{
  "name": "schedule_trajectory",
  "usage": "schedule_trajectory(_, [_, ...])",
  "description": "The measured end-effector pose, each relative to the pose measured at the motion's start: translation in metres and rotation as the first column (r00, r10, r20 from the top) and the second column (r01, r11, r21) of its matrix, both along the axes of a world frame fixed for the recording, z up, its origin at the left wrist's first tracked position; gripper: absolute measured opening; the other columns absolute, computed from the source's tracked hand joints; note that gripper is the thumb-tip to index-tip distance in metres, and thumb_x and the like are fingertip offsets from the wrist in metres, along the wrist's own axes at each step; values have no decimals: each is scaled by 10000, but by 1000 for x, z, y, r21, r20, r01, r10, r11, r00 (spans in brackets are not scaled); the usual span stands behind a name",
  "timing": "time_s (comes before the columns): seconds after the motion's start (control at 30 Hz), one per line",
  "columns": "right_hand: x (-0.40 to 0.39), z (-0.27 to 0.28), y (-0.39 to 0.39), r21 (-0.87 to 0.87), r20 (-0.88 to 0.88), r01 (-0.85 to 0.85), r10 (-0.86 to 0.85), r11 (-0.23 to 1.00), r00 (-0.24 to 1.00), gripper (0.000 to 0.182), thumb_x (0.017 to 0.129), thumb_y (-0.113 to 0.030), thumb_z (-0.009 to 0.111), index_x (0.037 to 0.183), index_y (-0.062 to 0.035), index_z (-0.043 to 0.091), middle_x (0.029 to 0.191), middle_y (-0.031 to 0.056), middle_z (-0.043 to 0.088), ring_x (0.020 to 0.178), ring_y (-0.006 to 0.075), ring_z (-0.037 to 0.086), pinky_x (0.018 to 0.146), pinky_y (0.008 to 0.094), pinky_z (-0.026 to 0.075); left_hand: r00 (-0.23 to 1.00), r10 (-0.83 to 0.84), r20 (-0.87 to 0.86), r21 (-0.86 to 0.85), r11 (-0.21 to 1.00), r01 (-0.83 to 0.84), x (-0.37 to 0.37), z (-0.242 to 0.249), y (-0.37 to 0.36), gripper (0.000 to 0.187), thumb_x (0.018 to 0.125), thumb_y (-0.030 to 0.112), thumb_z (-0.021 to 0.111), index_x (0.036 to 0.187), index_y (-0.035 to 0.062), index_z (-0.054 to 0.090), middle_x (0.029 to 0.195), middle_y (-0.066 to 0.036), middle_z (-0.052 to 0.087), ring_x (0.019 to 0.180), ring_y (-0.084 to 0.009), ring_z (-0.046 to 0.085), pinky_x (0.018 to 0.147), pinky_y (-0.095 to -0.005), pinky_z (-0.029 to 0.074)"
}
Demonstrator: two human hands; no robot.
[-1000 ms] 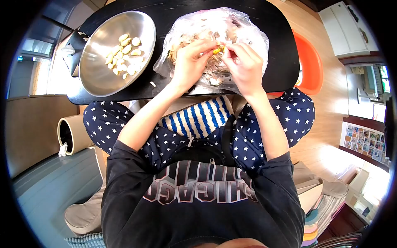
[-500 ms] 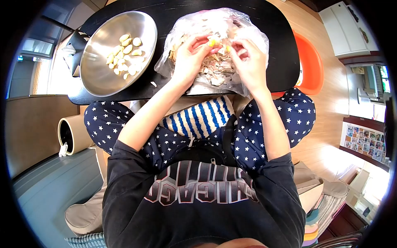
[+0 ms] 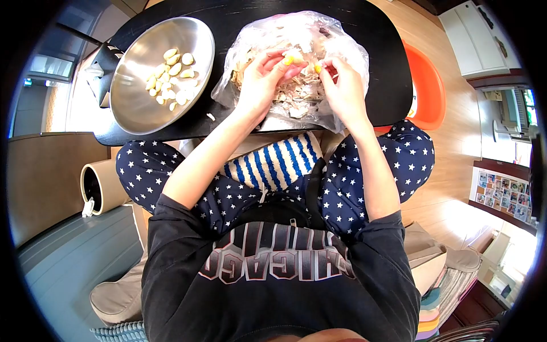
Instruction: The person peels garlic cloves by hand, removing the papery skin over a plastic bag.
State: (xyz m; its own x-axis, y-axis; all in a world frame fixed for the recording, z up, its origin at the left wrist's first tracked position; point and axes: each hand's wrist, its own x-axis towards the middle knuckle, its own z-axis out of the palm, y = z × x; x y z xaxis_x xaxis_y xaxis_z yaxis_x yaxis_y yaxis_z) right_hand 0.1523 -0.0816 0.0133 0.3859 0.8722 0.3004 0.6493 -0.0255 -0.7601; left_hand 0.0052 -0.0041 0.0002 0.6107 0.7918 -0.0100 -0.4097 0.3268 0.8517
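Observation:
Above an open clear plastic bag (image 3: pixel 228 85) of dry, papery garlic skins (image 3: pixel 299 105), my left hand (image 3: pixel 264 82) is closed in a pinch. A pale garlic clove shows at its fingertips, partly covered by the thumb. A short gap to the right, my right hand (image 3: pixel 346 88) pinches thumb against fingers; what it holds, if anything, is too small to make out. Both thumb tips are bright yellow. To the left, a wide steel bowl (image 3: pixel 134 94) tilts toward me with several peeled garlic cloves (image 3: pixel 171 77) in it.
The bowl and bag stand on a black table (image 3: pixel 390 74). A small white scrap (image 3: pixel 211 117) lies near its front edge. A blue-and-white striped cloth (image 3: pixel 273 163) rests on my lap. An orange chair (image 3: pixel 427 88) stands at the right, a cream bin (image 3: pixel 111 185) at the left.
My right hand has shifted slightly, its thumb tip now a little farther from my left fingertips. My left hand stays almost in place, still pinching. The bowl and bag look unchanged.

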Motion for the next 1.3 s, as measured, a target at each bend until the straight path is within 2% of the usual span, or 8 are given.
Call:
schedule_trajectory(0.07, [0,-2,0,-56,89,14,-9,998,996,150,819,-66,598,950,5,614,825,90,630,730,122,598,660,231,460,1000,4,-11,16,1000,-4,0,3,-1,326,910,106,502,1181,-57,424,1094,-170,569,1006,-213,587,888,-261,477])
schedule_trajectory(0.13, [-9,9,0,180,-58,-61,72,982,996,142,806,-68,600,914,21,626,810,98,617,661,167,583,612,268,461,998,4,-63,93,996,2,0,6,-5,307,902,83,511,1165,-62,447,1080,-173,579,976,-204,602,870,-252,487])
schedule_trajectory(0.23, [-12,17,-3,179,0,-151,154,972,988,164,805,-75,611,941,16,632,826,100,621,682,160,599,600,247,461,992,33,-122,201,980,-8,0,3,-6,249,879,34,536,1099,-72,491,1030,-169,598,937,-189,609,841,-262,506])
schedule_trajectory(0.67, [-19,6,-2,276,329,-137,41,951,943,124,733,17,641,854,33,619,763,100,616,668,162,620,600,235,482,967,165,-195,426,902,-68,0,-5,-7,167,843,-6,563,998,-68,569,945,-126,637,891,-139,614,821,-245,490])
schedule_trajectory(0.8, [-16,10,-2,235,204,-123,74,964,976,114,746,11,637,857,33,621,774,96,622,678,149,624,618,223,484,967,137,-216,425,905,-33,-2,1,-8,207,869,5,540,1061,-70,547,1008,-143,614,915,-163,608,822,-261,507])
schedule_trajectory(0.87, [-15,13,-2,240,-36,-115,128,964,991,123,754,-32,641,863,20,618,766,120,607,669,205,615,621,265,482,979,87,-185,355,935,-16,-2,5,-8,217,871,11,539,1072,-70,544,1012,-145,614,919,-164,606,830,-267,506])
schedule_trajectory(1.0, [-14,19,-5,221,-66,-155,174,963,983,131,763,-38,640,876,26,622,796,123,619,698,197,624,639,252,486,974,134,-182,378,924,-56,-2,6,-7,204,854,13,556,1042,-64,567,966,-123,634,899,-140,613,822,-247,490])
schedule_trajectory(1.3, [-7,19,-6,187,123,-225,204,956,971,135,795,-41,615,906,34,630,824,127,629,728,211,630,651,261,489,925,203,-320,563,827,14,-9,6,1,200,840,2,562,1035,-21,600,971,-101,646,887,-118,611,798,-228,477])
